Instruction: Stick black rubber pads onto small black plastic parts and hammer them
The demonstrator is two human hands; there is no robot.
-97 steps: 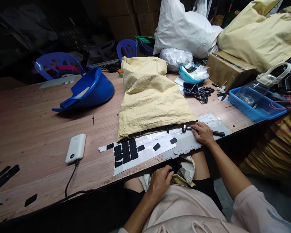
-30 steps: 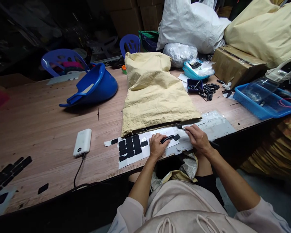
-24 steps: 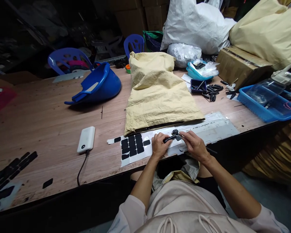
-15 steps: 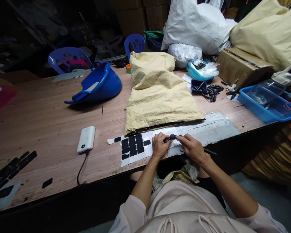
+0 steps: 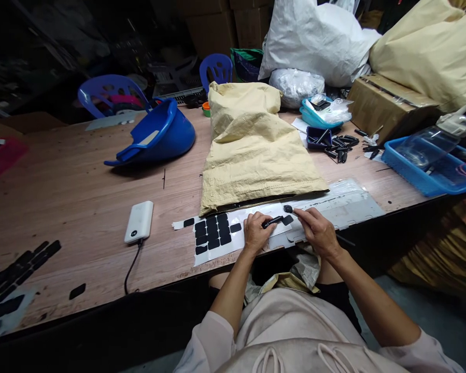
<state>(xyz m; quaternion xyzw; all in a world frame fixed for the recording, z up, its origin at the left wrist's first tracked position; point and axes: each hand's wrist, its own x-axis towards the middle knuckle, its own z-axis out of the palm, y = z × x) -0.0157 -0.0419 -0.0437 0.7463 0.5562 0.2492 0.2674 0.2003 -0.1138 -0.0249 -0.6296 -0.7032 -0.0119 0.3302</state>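
Observation:
My left hand [image 5: 256, 231] is closed on a slim black pen-shaped stick [image 5: 272, 222], which points to the right above the white backing sheet. My right hand [image 5: 316, 228] pinches a small dark rounded piece [image 5: 287, 209] at its fingertips, a little beyond the stick's end and apart from it. Below that piece a black patch [image 5: 287, 220] lies on the pale sheet. Left of my left hand, several black round-cornered patches [image 5: 213, 231] sit in rows on a white backing sheet [image 5: 238, 241].
A yellow cloth sack [image 5: 252, 150] lies just beyond my hands. To the left are a white power bank [image 5: 138, 223] with a cable and a tilted blue basin [image 5: 166, 129]. Several black pieces [image 5: 339, 149] and a blue tray [image 5: 411, 168] are at the right.
My right hand has moved right, drawing the small dark piece away from the stick. My left hand stays in place, and the patch beneath now shows more fully.

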